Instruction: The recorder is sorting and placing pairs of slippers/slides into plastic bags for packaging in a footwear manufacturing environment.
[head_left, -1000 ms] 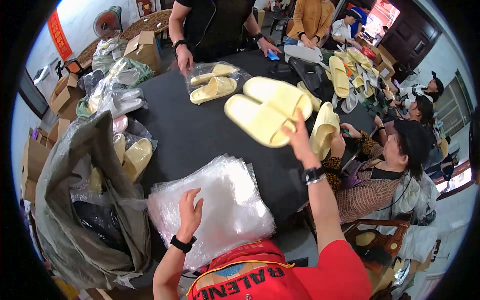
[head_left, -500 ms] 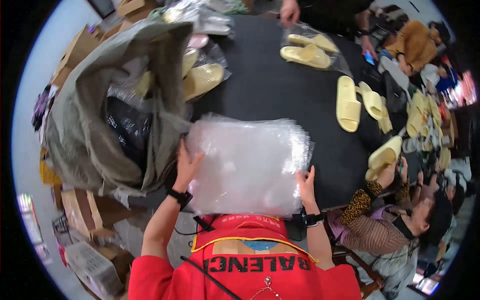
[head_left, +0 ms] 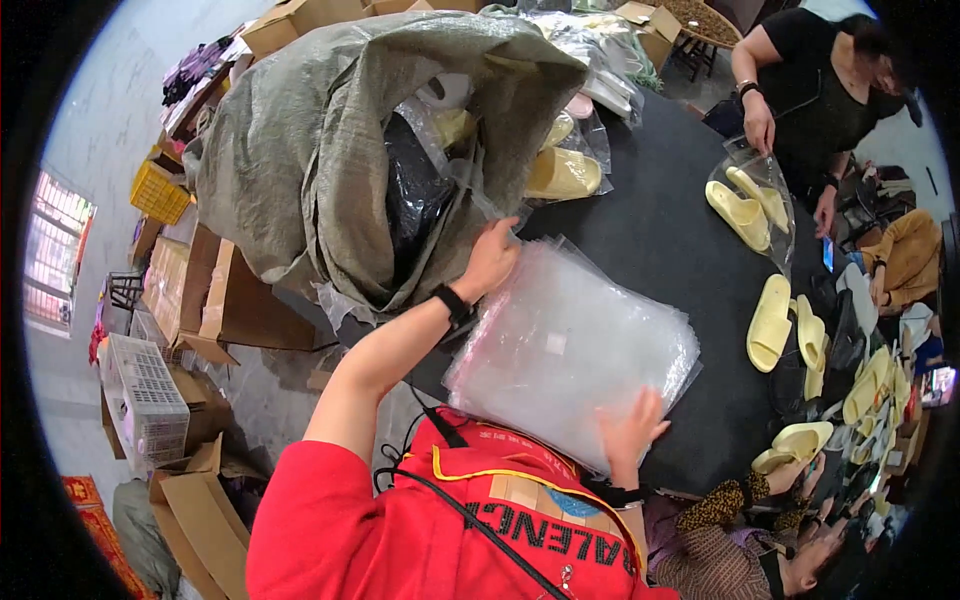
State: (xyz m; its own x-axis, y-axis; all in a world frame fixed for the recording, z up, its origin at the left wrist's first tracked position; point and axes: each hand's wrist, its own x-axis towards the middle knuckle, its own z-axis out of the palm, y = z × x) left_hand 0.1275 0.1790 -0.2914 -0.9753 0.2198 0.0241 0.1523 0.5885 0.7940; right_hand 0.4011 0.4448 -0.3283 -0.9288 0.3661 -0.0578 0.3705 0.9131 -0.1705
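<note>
A stack of clear plastic bags lies at a slant on the dark table in front of me. My right hand rests on the stack's near right part with its fingers spread, slightly blurred. At the stack's far left corner, my left hand is closed at the loose edge of a big grey-green woven sack; its fingertips are partly hidden. Inside the sack's mouth sit a black plastic-wrapped bundle and some pale items. A yellow slipper in clear wrap lies beside the sack.
Across the dark table, a person holds a bag of yellow slippers. More yellow slippers lie along the right side. Another person at the lower right handles a yellow slipper. Cardboard boxes and a white crate stand at left.
My view has turned left. My left hand has moved from the bag stack's side to the sack's edge; my right hand has shifted from the stack's side onto its top. The stack now lies slanted.
</note>
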